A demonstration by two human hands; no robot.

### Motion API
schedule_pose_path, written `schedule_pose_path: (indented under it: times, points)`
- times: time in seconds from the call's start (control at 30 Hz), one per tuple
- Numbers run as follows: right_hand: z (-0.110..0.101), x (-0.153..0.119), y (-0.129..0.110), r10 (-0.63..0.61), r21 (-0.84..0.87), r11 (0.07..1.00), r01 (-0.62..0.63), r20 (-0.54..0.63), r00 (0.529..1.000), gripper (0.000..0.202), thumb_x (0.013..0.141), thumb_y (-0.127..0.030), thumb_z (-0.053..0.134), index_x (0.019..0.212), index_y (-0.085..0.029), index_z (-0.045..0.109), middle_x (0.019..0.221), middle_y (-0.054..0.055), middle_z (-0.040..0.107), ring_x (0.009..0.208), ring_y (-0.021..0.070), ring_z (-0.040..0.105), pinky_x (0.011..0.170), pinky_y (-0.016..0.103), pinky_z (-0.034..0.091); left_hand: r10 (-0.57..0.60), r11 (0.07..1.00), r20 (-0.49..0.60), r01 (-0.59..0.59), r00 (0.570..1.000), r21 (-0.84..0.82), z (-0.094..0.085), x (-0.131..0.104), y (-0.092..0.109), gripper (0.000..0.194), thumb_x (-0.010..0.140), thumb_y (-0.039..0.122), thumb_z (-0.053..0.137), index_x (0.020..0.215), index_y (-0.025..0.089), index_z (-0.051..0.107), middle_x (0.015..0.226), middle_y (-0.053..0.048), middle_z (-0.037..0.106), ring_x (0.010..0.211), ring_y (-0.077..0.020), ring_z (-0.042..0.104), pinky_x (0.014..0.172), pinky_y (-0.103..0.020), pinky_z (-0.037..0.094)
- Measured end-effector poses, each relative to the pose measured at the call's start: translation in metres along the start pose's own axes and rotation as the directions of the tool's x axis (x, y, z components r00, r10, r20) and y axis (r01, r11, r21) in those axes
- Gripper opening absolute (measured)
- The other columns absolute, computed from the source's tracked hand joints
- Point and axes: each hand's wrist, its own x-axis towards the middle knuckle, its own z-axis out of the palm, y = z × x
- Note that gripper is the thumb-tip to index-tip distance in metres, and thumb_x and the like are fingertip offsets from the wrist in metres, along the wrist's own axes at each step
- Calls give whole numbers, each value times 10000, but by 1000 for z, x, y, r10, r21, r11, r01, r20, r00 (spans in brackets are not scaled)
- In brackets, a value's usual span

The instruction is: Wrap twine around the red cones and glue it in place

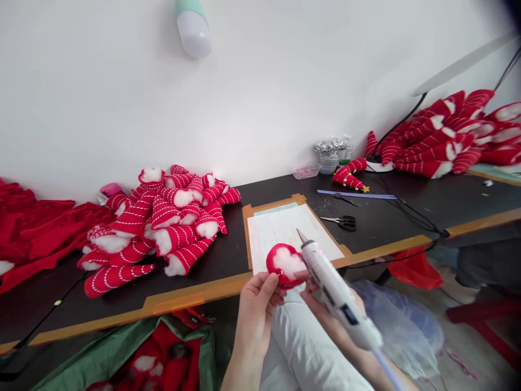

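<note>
My left hand [260, 301] pinches the rim of a red fabric piece [272, 257], its open end turned up with white stuffing [287, 262] showing. In my right hand [325, 315] is a white hot glue gun [340, 296], its nozzle pointing up and away, above the right side of the red piece. Fingers of the right hand reach that side of the fabric too. The gun hides much of this hand, and a glue stick [386, 366] runs from its rear. Beyond the fabric lies a white sheet [293, 231] taped to the dark table [232, 255].
Stuffed red striped pieces [163, 217] pile up at left, beside red cloth [52, 233]; more [439, 136] lie far right. Scissors [344, 221], a blue strip [356, 194], a decorated striped piece [349, 175] and a lamp [401, 122] stand or lie right. A green bag [101, 353] sits below.
</note>
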Motion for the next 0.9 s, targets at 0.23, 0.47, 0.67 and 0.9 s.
schedule_pose_path:
  times: [0.23, 0.47, 0.67, 0.9]
  points:
    - [22, 12, 6, 20, 68, 998, -15, -71, 997, 180, 859, -361, 700, 796, -201, 651, 736, 27, 700, 618, 186, 652, 570, 264, 532, 14, 982, 88, -30, 996, 186, -7, -4, -1, 523, 635, 574, 895, 675, 131, 619, 539, 16, 573, 414, -40, 429, 391, -153, 296]
    - [5, 21, -15, 235, 434, 872, -225, 31, 972, 301, 759, -449, 817, 841, -201, 668, 838, 45, 721, 781, 209, 690, 767, 300, 575, 419, 678, 221, -465, 881, 569, -11, -21, 41, 267, 789, 419, 820, 917, 199, 739, 1012, -34, 665, 478, -36, 534, 423, -182, 401]
    - [9, 18, -27, 278, 555, 778, -294, 116, 953, 340, 763, -482, 833, 849, -214, 642, 912, 50, 725, 913, 224, 706, 901, 324, 565, 292, 581, 295, -414, 910, 701, -6, -27, 49, 266, 859, 434, 733, 807, 172, 736, 852, -42, 685, 430, -63, 537, 409, -198, 391]
    - [-30, 13, -41, 123, 357, 915, -188, 198, 973, 434, 818, -659, 707, 836, -225, 727, 858, 83, 730, 841, 276, 707, 773, 377, 599, 165, 783, 106, -196, 981, 591, -10, -19, 51, 469, 779, 619, 756, 782, 160, 661, 398, 45, 489, 354, -49, 354, 376, -153, 215]
